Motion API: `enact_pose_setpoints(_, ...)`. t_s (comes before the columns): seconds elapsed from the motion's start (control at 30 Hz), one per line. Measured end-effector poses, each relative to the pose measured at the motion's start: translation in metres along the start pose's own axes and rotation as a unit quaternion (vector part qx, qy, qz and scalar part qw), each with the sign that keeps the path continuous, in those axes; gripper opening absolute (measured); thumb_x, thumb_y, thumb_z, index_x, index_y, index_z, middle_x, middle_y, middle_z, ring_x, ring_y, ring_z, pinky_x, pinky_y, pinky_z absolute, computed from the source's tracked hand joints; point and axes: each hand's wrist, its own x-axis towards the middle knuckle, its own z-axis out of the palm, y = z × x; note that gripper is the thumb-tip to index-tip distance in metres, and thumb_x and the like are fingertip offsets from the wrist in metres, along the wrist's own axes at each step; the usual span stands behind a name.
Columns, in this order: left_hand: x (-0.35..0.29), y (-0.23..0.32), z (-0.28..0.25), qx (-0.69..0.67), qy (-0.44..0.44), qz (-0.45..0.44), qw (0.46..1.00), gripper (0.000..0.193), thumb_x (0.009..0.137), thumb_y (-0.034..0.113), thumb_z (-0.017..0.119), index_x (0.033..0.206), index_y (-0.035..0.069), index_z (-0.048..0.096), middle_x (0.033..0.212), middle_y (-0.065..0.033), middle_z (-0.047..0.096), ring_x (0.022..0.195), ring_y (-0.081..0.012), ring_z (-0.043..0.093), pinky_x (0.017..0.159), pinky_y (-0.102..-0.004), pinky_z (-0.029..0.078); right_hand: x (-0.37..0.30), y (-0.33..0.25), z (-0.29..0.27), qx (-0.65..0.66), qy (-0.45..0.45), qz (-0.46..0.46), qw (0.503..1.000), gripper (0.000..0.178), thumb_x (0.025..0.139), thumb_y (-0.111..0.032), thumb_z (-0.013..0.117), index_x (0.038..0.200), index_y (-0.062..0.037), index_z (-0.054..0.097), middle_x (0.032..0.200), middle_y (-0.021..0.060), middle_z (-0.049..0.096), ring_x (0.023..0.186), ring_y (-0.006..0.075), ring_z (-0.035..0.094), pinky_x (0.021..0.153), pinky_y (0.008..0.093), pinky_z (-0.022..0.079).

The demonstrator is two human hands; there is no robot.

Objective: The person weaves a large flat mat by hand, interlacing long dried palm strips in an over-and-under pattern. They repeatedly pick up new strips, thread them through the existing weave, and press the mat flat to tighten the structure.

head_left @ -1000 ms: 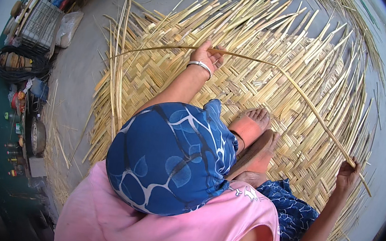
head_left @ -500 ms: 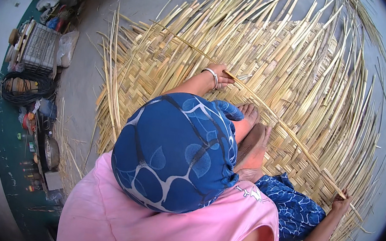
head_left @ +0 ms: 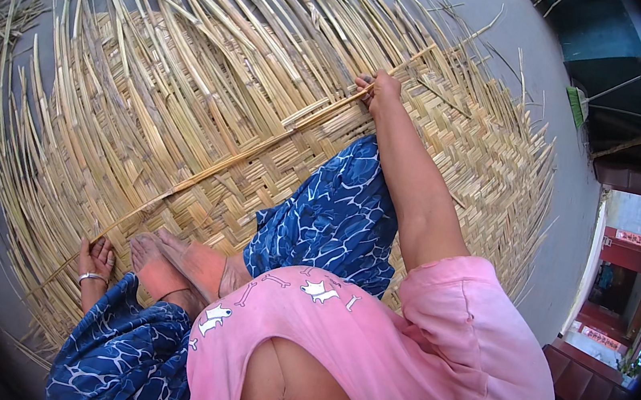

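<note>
A long, thin reed strip (head_left: 215, 168) lies slantwise across a half-woven reed mat (head_left: 478, 144), over its loose upright strips. My right hand (head_left: 383, 92) grips the strip toward its upper right end, fingers closed round it, arm stretched forward. Low on the left, my left hand (head_left: 95, 261), with a white bangle at the wrist, has its curled fingers on the same strip near the mat's edge. Between the hands, the strip rests along the border where the tight weave meets the loose reeds (head_left: 181, 93). My feet (head_left: 182, 267) in sandals stand on the mat.
More loose reeds (head_left: 7, 29) lie on the grey floor at the far left. To the right are a green broom head (head_left: 577, 107), dark red blocks (head_left: 584, 380) and a doorway (head_left: 618, 280). My blue patterned trousers (head_left: 327, 209) cover part of the mat.
The view has swung to the right, so the shelf clutter on the left is gone and a doorway shows. My right hand now appears farther up, my left hand lower left, both still on the strip.
</note>
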Motion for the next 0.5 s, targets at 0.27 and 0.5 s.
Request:
enact_pose_setpoints(0.27, 0.001, 0.010, -0.010, -0.030, 0.074, 0.075, 0.994, 0.028, 0.084, 0.044, 0.059, 0.080, 0.016, 0.058, 0.073, 0.0023, 0.065, 0.064, -0.0128, 0.063, 0.051, -0.0274, 0.051, -0.035, -0.007, 0.008, -0.051, 0.009, 0.031, 0.998, 0.043, 0.095, -0.036, 0.036, 0.101, 0.0053, 0.047, 0.080, 0.0189, 0.063, 0.056, 0.0235, 0.064, 0.036, 0.0309, 0.046)
enact_pose_setpoints(0.5, 0.008, 0.008, -0.038, -0.072, 0.106, 0.112, 0.985, 0.027, 0.083, 0.043, 0.061, 0.076, 0.016, 0.058, 0.065, 0.0038, 0.063, 0.059, -0.0109, 0.061, 0.048, -0.0245, 0.050, -0.017, -0.005, -0.001, -0.030, -0.049, 0.077, 0.995, 0.037, 0.093, -0.031, 0.041, 0.096, 0.0055, 0.047, 0.080, 0.0194, 0.064, 0.057, 0.0272, 0.064, 0.040, 0.0323, 0.051)
